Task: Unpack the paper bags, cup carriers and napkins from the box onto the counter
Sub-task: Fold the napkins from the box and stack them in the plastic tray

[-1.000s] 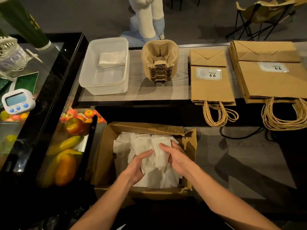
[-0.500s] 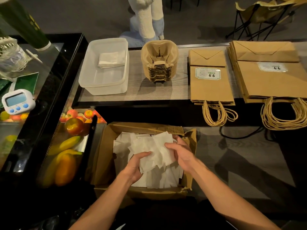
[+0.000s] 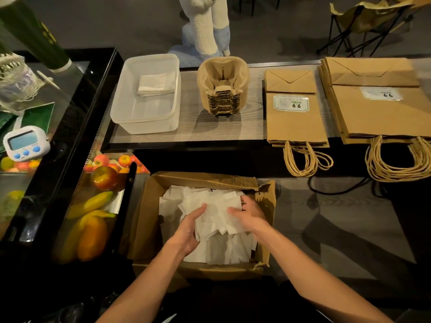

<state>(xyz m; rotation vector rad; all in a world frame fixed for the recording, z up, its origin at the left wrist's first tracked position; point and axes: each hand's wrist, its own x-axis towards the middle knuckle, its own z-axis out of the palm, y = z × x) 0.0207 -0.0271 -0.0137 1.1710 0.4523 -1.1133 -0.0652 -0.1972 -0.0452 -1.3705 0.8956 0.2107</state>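
Observation:
An open cardboard box [image 3: 144, 220] stands low in front of me, filled with loose white napkins [image 3: 224, 250]. Both hands are inside it, holding a bunch of napkins [image 3: 214, 213] between them: my left hand [image 3: 186, 231] cups the bunch from the left, my right hand [image 3: 251, 217] grips it from the right. On the counter [image 3: 191, 129] above sit a clear plastic tub [image 3: 130, 117] with a few folded napkins [image 3: 156, 83], a stack of brown cup carriers [image 3: 224, 85], and two stacks of brown paper bags [image 3: 293, 122] [image 3: 377, 113] with twine handles.
A black display case [image 3: 77, 113] with fruit [image 3: 93, 229] lies left of the box. A white timer [image 3: 24, 142] sits on its glass top. A plush llama [image 3: 205, 26] stands behind the counter, a folding chair [image 3: 363, 22] at the far right. Grey floor [image 3: 338, 229] lies right of the box.
My hands gathered the napkins into a bunch and lifted it slightly off the pile; both hands shifted a little toward the far side of the box.

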